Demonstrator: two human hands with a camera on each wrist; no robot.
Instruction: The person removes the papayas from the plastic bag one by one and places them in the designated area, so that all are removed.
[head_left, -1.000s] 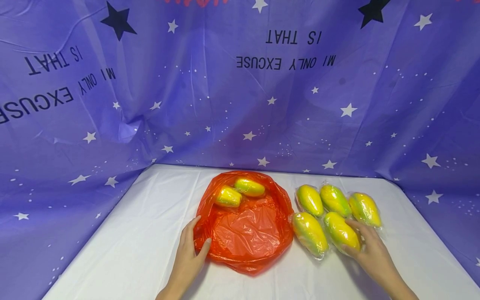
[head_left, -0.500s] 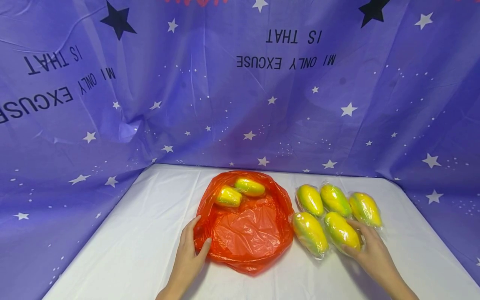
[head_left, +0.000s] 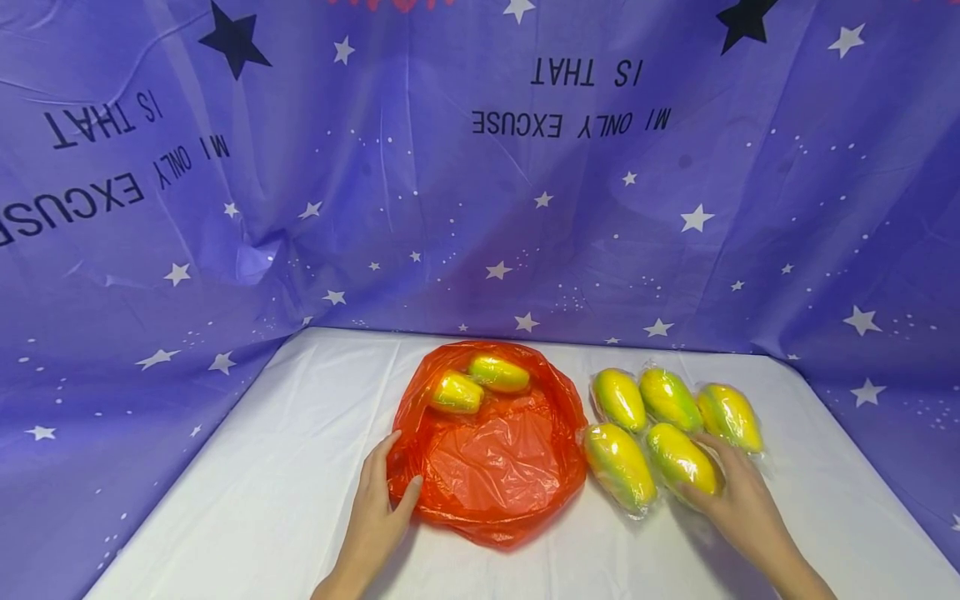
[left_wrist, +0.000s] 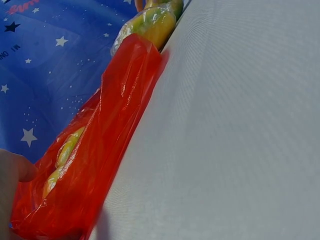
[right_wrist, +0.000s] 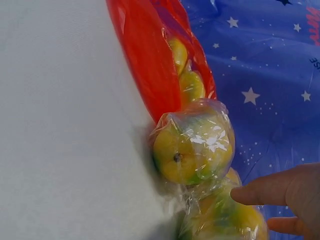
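Inside a red plastic bag, its mouth spread wide, lie two mangoes in clear wrap: one mango at the left, the other mango behind it. My left hand rests against the bag's left side, thumb and fingers apart and fairly straight. To the right of the bag, my right hand holds a wrapped mango, thumb at its near side and fingers at its right. That mango still sits on the table. In the right wrist view, the thumb and a finger show above the held mango.
Several more wrapped mangoes lie around the held one: a front-left mango beside the bag, plus back mangoes and a far-right mango. A white cloth covers the table. A purple star-print curtain hangs behind.
My right thumb and fingers have shifted slightly farther around the mango. The left hand, the bag and the other mangoes stay in place.
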